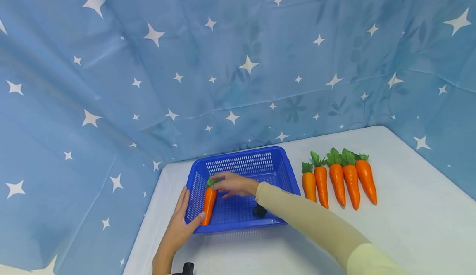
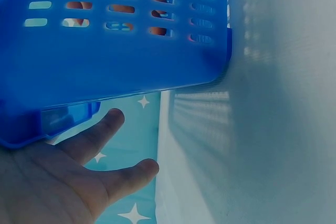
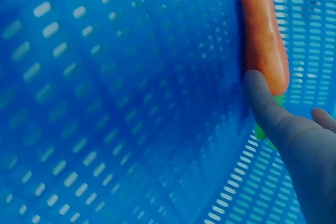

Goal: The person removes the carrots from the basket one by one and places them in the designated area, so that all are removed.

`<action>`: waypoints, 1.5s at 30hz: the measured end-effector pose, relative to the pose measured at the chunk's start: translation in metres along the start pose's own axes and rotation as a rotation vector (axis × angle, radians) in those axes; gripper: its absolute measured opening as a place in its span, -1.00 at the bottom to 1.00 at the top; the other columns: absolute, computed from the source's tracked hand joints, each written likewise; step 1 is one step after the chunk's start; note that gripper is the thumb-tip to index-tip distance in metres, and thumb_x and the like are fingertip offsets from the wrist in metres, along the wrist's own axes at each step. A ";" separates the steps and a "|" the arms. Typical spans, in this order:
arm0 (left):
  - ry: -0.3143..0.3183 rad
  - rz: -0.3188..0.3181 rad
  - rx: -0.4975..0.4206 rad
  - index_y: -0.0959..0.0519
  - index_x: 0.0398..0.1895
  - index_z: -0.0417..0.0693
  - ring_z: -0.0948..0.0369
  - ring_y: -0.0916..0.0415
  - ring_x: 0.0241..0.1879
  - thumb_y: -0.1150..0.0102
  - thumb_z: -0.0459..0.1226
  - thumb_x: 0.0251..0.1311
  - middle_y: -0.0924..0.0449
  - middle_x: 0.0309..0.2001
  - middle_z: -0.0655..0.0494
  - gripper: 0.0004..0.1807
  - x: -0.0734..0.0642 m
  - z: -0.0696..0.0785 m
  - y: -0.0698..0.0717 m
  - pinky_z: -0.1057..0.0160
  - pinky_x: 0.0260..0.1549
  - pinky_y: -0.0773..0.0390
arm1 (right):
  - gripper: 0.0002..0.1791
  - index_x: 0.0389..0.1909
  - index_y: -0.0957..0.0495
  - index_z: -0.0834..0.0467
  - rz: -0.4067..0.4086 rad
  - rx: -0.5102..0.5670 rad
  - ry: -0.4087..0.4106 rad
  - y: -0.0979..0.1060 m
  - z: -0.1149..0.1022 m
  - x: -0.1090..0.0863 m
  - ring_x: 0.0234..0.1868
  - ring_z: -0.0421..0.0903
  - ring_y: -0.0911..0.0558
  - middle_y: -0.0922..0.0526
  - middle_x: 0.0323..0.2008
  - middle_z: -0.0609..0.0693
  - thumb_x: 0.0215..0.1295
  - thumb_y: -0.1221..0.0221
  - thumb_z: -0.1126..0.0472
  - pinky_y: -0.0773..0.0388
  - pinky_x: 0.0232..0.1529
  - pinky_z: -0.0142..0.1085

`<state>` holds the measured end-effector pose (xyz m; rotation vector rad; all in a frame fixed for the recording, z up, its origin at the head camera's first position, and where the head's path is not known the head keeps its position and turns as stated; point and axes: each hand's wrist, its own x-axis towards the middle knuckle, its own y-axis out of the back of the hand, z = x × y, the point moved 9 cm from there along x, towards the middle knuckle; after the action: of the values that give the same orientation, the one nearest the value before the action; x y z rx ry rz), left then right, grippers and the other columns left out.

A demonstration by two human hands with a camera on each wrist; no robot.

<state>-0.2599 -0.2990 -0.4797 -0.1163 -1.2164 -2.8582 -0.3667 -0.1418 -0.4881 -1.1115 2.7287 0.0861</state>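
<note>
A blue plastic basket (image 1: 256, 224) with slotted walls stands on the white table. Inside, along its left side, lies an orange carrot (image 1: 209, 205) with green leaves pointing to the back. My left hand (image 1: 181, 222) holds the basket's front left corner, thumb over the rim by the carrot's tip. In the left wrist view, two fingers of the left hand (image 2: 68, 174) extend outside the basket wall. My right hand (image 1: 235, 184) reaches into the basket at the leafy end. One digit of the right hand (image 3: 294, 135) touches the carrot (image 3: 265, 35); the fingers look loosely spread.
Several carrots (image 1: 337, 184) with leaves lie in a row on the white table (image 1: 405, 209), right of the basket. The right forearm passes over the basket's front right corner. Blue cloth (image 1: 230, 81) with white stars hangs behind and to the sides.
</note>
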 end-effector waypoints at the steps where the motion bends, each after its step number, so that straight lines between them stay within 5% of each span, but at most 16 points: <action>1: 0.000 -0.001 -0.001 0.10 0.77 -0.13 -0.35 0.09 0.64 -0.25 0.14 0.37 0.26 0.76 -0.12 0.12 0.000 0.000 0.000 -0.52 0.37 -0.06 | -0.36 0.55 -0.36 0.34 0.002 0.000 -0.007 -0.001 0.002 0.000 0.40 0.38 -0.50 -0.50 0.41 0.29 0.55 -0.23 0.25 -0.54 0.30 0.22; 16: -0.018 -0.010 -0.022 0.10 0.77 -0.13 -0.32 0.12 0.65 -0.26 0.12 0.40 0.28 0.76 -0.08 0.11 0.002 0.001 -0.002 -0.51 0.40 -0.02 | -0.35 0.52 -0.40 0.35 -0.001 -0.050 -0.057 -0.017 0.012 0.009 0.27 0.26 -0.58 -0.54 0.32 0.26 0.48 -0.26 0.26 -0.61 0.22 0.20; 45: -0.039 -0.001 -0.032 0.10 0.76 -0.15 -0.28 0.12 0.66 -0.24 0.07 0.43 0.26 0.76 -0.08 0.07 0.002 0.001 0.001 -0.47 0.45 0.02 | -0.33 0.46 -0.50 0.31 0.136 0.106 -0.081 -0.028 0.013 0.026 0.25 0.30 -0.58 -0.51 0.34 0.31 0.30 -0.36 0.43 -0.65 0.11 0.25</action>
<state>-0.2622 -0.2986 -0.4784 -0.1732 -1.1774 -2.8905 -0.3631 -0.1780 -0.5057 -0.8752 2.6988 0.0062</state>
